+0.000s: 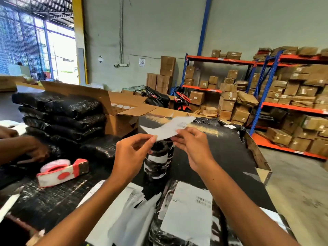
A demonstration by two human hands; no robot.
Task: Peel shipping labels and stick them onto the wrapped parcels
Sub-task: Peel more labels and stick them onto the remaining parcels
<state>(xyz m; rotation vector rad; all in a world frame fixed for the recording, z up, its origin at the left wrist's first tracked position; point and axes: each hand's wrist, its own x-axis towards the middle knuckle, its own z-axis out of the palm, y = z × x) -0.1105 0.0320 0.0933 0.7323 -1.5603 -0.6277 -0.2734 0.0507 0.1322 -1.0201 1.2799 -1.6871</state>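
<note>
Labelled parcel [186, 210] nearest; left hand [131, 157] and right hand [193, 148] both pinch curled label [166, 129] by fingertips

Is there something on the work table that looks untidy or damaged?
Yes. Torn white backing scraps lie loose on the black table near the labelled parcel. The tape dispenser is smeared and worn. The label held between both hands is curled, not flat.

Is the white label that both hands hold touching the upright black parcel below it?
Cannot tell. In the head view the label hangs just over the black parcel, but the left hand and right hand hide where they would meet.
</note>
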